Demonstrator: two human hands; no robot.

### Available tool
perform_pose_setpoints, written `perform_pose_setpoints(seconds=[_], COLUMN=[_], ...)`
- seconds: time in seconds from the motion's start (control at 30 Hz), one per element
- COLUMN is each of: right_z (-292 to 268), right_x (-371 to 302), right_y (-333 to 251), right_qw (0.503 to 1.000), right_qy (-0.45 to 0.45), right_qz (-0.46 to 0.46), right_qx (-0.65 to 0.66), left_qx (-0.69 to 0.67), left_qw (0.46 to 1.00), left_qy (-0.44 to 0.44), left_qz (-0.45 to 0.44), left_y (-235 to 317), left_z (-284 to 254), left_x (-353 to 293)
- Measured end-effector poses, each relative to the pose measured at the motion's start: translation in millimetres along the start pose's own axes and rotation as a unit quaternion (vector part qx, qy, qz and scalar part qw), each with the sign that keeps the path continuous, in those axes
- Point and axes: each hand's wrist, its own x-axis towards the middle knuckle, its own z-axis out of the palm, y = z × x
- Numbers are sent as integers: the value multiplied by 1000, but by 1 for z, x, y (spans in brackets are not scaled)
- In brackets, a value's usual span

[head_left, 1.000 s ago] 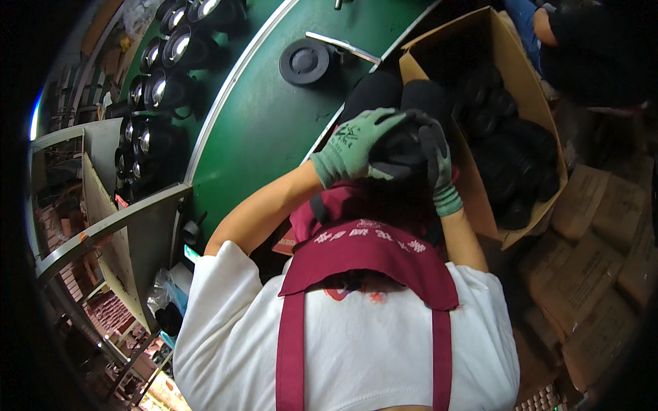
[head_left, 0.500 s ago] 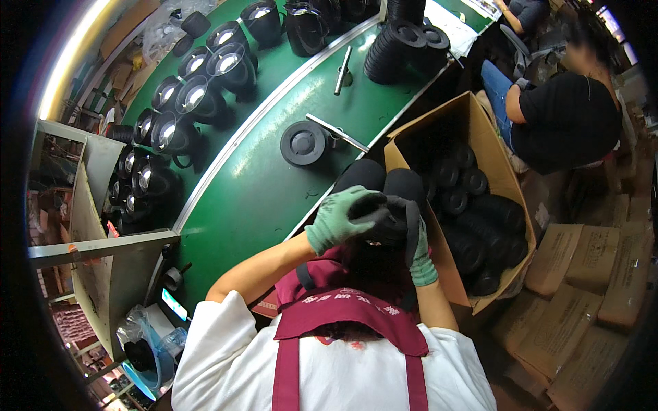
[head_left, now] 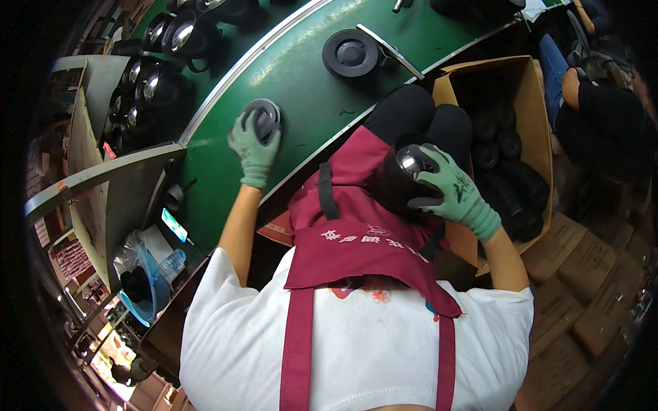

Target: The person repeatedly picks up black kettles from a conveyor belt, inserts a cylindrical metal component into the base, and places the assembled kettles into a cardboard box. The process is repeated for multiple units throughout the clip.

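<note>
Both hands wear green gloves with dark fingers. My left hand reaches over the green table with its fingers closed on a round dark lid with a grey rim, which lies on or just over the tabletop. Over my lap, my right hand grips a black pot by its side. The pot is tilted, and part of its shiny silvery inside shows. Farther along the table lies another round black lid, beside a metal bar.
Several black pots with shiny insides stand at the far left. An open cardboard box holding round black parts is at my right, near stacked cartons. A metal rail juts in at left. Another person sits at far right.
My hands were together over my lap and have parted. The left went out left onto the table with the lid; the right holds the pot at my right. The view has shifted.
</note>
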Motion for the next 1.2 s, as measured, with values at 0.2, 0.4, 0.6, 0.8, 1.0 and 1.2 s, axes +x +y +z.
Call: perform_pose_setpoints(seconds=[0.2,0.4,0.6,0.8,1.0,1.2], right_z=[-20,-33,1,-16,-57,-178], right_x=[-54,-89,-84,-40,42,204], right_y=[30,44,21,4,24,174], right_qw=[930,769,739,661,876,880], right_qy=[217,394,395,301,130,445], right_qz=[117,240,196,136,97,150], right_qx=[271,443,509,674,454,70], left_qx=[-474,-551,-471,-637,-760,-779], left_qw=[855,747,784,615,476,447], left_qy=[-208,-309,-346,-465,-399,-372], left_qz=[30,206,209,21,-190,-234], left_y=[106,175,176,141,100,60], left_z=[-32,-49,-63,-62,-8,27], left_x=[22,48,55,62,34,-17])
